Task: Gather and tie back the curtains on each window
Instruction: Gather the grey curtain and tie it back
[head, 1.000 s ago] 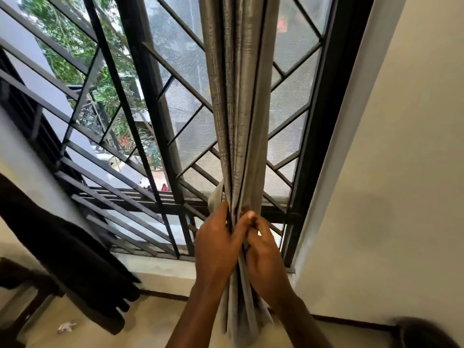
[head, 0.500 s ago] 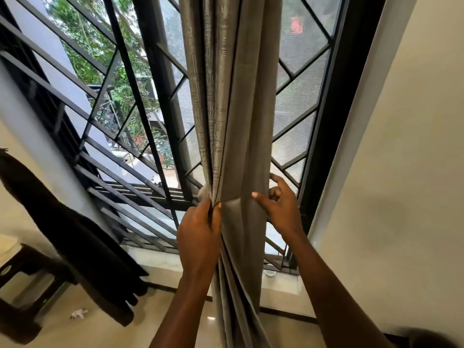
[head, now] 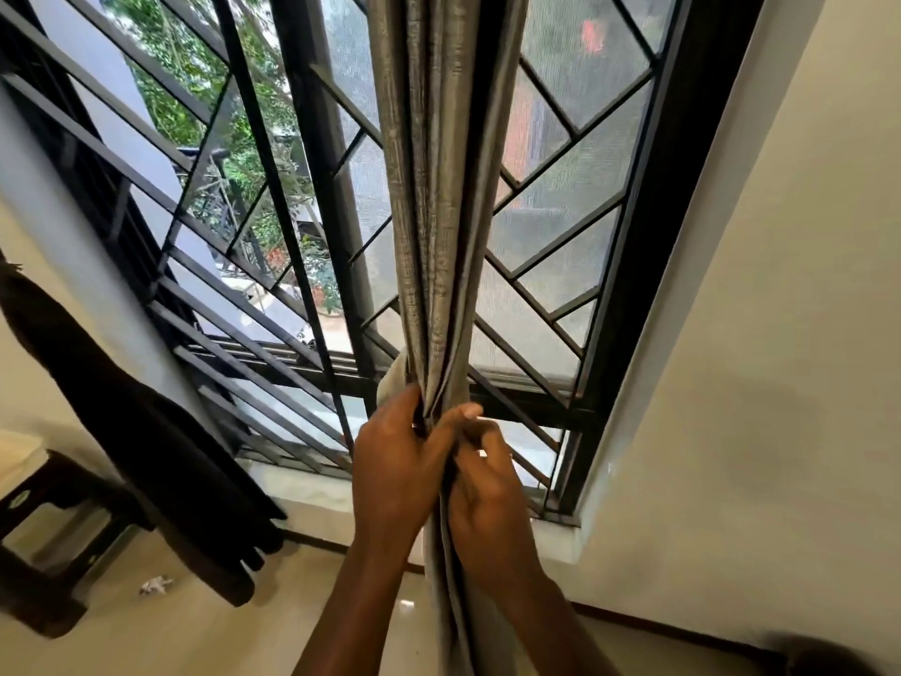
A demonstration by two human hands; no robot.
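Note:
A grey curtain (head: 434, 197) hangs bunched into a narrow column in front of the black barred window (head: 560, 226). My left hand (head: 395, 470) grips the gathered folds from the left, thumb reaching across the front. My right hand (head: 487, 500) closes on the same bundle from the right, just below the left thumb. A pale strip of fabric (head: 390, 383) sticks out behind the bundle above my left hand. Below my hands the curtain's tail (head: 451, 602) hangs loose toward the floor.
A dark garment (head: 146, 441) hangs at the left over a dark stool (head: 44, 519). The cream wall (head: 760, 383) stands close on the right. A white window sill (head: 312, 490) runs below the bars, and a scrap of paper (head: 156, 585) lies on the tiled floor.
My right hand has come back from the curtain's right edge and now clasps the bundle beside my left hand. The folds are squeezed tighter than half a second ago.

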